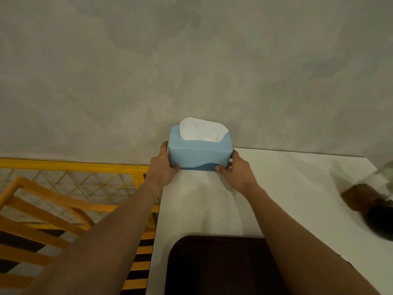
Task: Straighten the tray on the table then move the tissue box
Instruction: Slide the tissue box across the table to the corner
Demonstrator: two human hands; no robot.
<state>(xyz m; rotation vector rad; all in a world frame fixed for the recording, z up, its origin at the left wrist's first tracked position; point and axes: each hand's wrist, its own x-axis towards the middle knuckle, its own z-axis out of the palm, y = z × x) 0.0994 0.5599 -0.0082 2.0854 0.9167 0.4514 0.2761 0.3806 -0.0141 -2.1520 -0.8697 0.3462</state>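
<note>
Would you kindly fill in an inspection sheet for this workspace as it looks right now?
Surface: white rectangular table, set against a grey wall.
Job's things: dark brown rounded-corner tray at the near edge; light blue tissue box with white tissue showing, at the far left corner.
Clutter: blurred brown and clear object at the right edge, unidentifiable.
Hands: left hand and right hand grip the box's opposite ends.
Cables: nothing seen.
Surroundings: yellow metal railing, orange wooden chair, black-and-yellow striped floor marking.

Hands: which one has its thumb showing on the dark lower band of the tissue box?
The right hand: its thumb lies on the dark band of the tissue box. The left hand wraps the opposite end.
</note>
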